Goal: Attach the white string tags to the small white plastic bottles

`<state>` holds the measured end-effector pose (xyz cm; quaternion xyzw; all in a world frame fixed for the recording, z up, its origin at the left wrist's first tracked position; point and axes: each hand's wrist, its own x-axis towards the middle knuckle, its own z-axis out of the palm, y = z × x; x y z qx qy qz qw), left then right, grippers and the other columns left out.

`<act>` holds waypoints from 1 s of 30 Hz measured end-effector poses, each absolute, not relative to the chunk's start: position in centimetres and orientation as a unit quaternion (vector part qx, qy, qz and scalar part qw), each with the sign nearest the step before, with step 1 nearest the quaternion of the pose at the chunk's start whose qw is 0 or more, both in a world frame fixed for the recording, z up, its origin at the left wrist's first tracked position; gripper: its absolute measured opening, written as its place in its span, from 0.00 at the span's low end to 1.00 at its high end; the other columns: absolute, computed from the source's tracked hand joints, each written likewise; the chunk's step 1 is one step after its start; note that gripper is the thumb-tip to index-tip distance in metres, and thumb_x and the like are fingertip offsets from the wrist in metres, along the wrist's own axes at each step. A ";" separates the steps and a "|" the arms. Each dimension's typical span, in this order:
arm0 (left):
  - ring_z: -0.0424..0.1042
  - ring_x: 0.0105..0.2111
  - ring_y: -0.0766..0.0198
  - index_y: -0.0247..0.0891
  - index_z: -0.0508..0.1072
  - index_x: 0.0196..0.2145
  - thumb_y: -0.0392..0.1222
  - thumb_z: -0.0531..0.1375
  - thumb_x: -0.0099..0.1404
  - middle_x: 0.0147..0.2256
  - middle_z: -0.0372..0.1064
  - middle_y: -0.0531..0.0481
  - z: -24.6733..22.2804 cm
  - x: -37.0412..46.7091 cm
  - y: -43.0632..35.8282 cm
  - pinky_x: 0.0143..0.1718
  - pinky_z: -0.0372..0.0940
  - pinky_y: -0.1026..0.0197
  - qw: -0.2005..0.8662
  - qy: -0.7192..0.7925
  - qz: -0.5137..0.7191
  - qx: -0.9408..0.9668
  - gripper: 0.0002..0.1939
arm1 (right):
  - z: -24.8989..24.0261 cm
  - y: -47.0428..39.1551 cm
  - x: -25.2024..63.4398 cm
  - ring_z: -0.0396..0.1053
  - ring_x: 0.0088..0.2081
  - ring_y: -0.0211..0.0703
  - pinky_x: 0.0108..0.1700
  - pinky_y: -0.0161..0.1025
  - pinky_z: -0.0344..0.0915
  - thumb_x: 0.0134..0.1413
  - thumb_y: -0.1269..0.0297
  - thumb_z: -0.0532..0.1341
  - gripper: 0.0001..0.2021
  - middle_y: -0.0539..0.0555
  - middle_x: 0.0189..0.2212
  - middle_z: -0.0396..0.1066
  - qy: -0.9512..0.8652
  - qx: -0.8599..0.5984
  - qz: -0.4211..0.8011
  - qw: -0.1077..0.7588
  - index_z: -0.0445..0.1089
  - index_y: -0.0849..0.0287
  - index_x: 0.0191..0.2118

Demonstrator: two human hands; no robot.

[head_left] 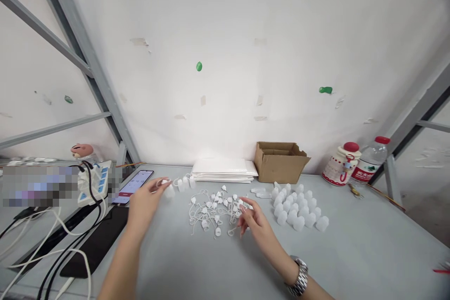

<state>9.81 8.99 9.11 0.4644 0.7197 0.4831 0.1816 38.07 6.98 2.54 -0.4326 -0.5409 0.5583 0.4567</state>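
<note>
My left hand (143, 200) is closed in a pinch at the top of a small white translucent bottle (169, 191), holding it just above the table or resting on it; I cannot tell which. Beside it, to the right, stand several similar bottles (186, 183) with looped tops. At the right edge of a loose pile of white caps with thin looped cords (214, 206) is my right hand (255, 220). Its fingers are slightly curled and apart, the tips among the caps, partly hiding them. Right of that hand, several uncapped-looking frosted white pieces (298, 206) stand grouped together.
Behind the pile lie stacked white sheets or envelopes (225, 168) and an open cardboard box (279, 168). A decorated jar (339, 164) and a water bottle (371, 161) stand at back right. At left are a phone (135, 185), a power strip (94, 185), tangled cables and a black slab (98, 241).
</note>
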 end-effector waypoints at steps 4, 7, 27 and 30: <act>0.70 0.38 0.49 0.42 0.75 0.34 0.54 0.58 0.52 0.34 0.75 0.46 7.2 6.8 8.8 0.36 0.60 0.57 0.091 0.813 0.339 0.465 0.17 | 2.6 6.7 37.8 0.65 0.22 0.39 0.29 0.39 0.64 0.52 0.46 0.53 0.26 0.46 0.21 0.65 -0.542 -0.443 0.553 0.452 0.55 0.58 0.51; 0.71 0.37 0.52 0.41 0.74 0.33 0.52 0.58 0.52 0.34 0.75 0.46 5.3 6.2 9.6 0.34 0.60 0.59 0.091 0.820 0.305 0.475 0.15 | 2.4 6.8 37.8 0.65 0.22 0.38 0.29 0.38 0.64 0.52 0.47 0.53 0.25 0.46 0.21 0.65 -0.539 -0.445 0.552 0.455 0.55 0.58 0.51; 0.71 0.40 0.54 0.37 0.71 0.36 0.47 0.59 0.50 0.36 0.74 0.44 2.2 6.1 11.0 0.40 0.61 0.61 0.105 0.798 0.343 0.484 0.16 | 2.3 7.0 38.1 0.64 0.22 0.37 0.29 0.38 0.64 0.52 0.47 0.54 0.26 0.46 0.21 0.64 -0.542 -0.430 0.551 0.466 0.55 0.58 0.52; 0.72 0.39 0.54 0.37 0.71 0.35 0.46 0.59 0.50 0.34 0.75 0.45 2.3 6.4 11.0 0.38 0.61 0.62 0.111 0.805 0.318 0.489 0.14 | 2.3 6.9 38.1 0.64 0.23 0.38 0.29 0.38 0.64 0.53 0.47 0.53 0.26 0.45 0.21 0.64 -0.544 -0.431 0.553 0.462 0.54 0.58 0.52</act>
